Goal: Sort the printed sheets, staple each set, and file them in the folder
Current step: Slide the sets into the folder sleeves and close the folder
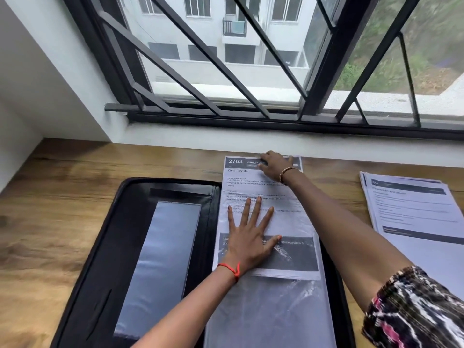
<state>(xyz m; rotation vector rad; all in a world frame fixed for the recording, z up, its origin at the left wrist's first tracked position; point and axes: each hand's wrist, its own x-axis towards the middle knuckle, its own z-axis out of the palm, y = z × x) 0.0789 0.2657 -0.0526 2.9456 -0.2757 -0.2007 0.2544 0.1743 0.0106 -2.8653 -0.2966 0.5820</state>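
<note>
On the open black folder (105,247), printed set (263,187) headed 2763 partly inside a clear sleeve (276,312), left hand (248,239) flat on it with fingers (256,209) spread, right hand (275,167) at its top edge, grip unclear, another stack (411,212) nearby on the wooden surface (50,197)

White on the dark header band of the printed sheet (288,197): "2763", big and clear. Right beside it, "LIVING ROO", and the right hand (275,167) covers the rest of that line. Under the band, the bold heading reads "Clean Toy Ma", its last letter smeared. The body lines below are too blurred to read. In the lower dark box, just right of the left hand (248,239), the words "cleaning cloth" show. On the stack of sheets (411,209) at the right, the print is illegible.
</note>
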